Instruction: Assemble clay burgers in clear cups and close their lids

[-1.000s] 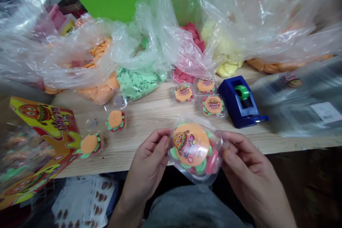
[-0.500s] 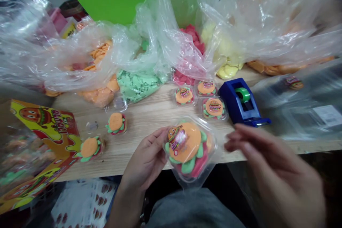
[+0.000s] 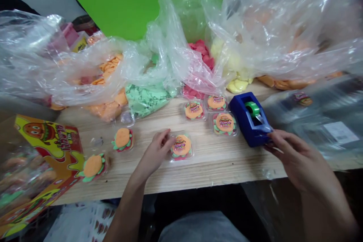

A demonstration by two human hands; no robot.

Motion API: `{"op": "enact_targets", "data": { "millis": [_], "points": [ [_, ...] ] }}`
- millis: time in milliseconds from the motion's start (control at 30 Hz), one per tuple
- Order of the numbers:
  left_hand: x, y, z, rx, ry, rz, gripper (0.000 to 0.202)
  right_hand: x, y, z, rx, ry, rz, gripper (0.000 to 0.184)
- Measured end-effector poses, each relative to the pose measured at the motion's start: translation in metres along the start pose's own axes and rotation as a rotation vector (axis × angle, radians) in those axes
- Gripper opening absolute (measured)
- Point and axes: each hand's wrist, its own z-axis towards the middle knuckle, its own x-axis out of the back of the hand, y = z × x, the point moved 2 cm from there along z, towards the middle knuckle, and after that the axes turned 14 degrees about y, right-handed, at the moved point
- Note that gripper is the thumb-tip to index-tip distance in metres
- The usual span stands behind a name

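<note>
A clear plastic pack with a candy burger and a burger sticker [image 3: 181, 146] lies on the wooden table. My left hand [image 3: 155, 155] is at its left edge, fingers curled and pinching that side. On the right stands a blue tape dispenser [image 3: 246, 119] with a green-cored roll. My right hand [image 3: 292, 155] is at its front end, thumb and fingers pinched on the strip of clear tape [image 3: 263, 125] that runs from the roll. Behind the pack sit three stickered burger packs [image 3: 224, 123]. To the left are two unstickered burgers [image 3: 123, 138] in clear packs with open lids.
Clear bags of orange [image 3: 109, 107], green [image 3: 149, 96], red [image 3: 200, 55] and yellow [image 3: 239, 83] pieces line the back. A printed display box [image 3: 68, 140] stands at left. A transparent plastic bag [image 3: 312, 117] lies at right. The table's front edge [image 3: 198, 187] runs before my lap.
The burger pack has gone from my hands down onto the table, its lid lying closed. My right hand has moved to the dispenser and taken hold of the tape.
</note>
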Motion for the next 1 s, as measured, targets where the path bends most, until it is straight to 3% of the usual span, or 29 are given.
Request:
{"op": "enact_targets", "data": {
  "millis": [100,267,400,500,600,767,867,1000],
  "points": [
    [0.001,0.004,-0.004,-0.044,-0.002,0.001,0.036,0.012,0.007,-0.015,-0.108,-0.071,0.151,0.012],
    [-0.005,0.012,-0.008,0.043,-0.061,-0.102,0.029,0.02,0.04,-0.013,0.012,0.052,-0.264,0.02],
    [-0.009,0.016,-0.015,0.188,0.025,-0.318,0.036,0.015,0.046,-0.004,0.007,0.119,-0.348,0.02],
    [-0.011,0.019,-0.022,0.313,0.046,-0.531,0.036,0.012,0.03,-0.022,-0.019,0.01,-0.322,0.02],
    [-0.014,0.027,-0.03,0.4,0.016,-0.724,0.034,0.003,0.002,-0.06,0.012,-0.176,-0.222,0.017],
    [-0.017,0.048,-0.045,0.403,-0.025,-0.872,0.03,-0.035,-0.05,-0.11,0.172,-0.556,-0.002,0.01],
    [-0.015,0.059,-0.053,0.373,-0.04,-0.904,0.03,-0.06,-0.06,-0.118,0.184,-0.582,0.0,0.015],
    [-0.011,0.065,-0.059,0.342,0.0,-0.951,0.03,-0.078,-0.054,-0.118,0.025,-0.497,-0.122,0.028]
  ]
}}
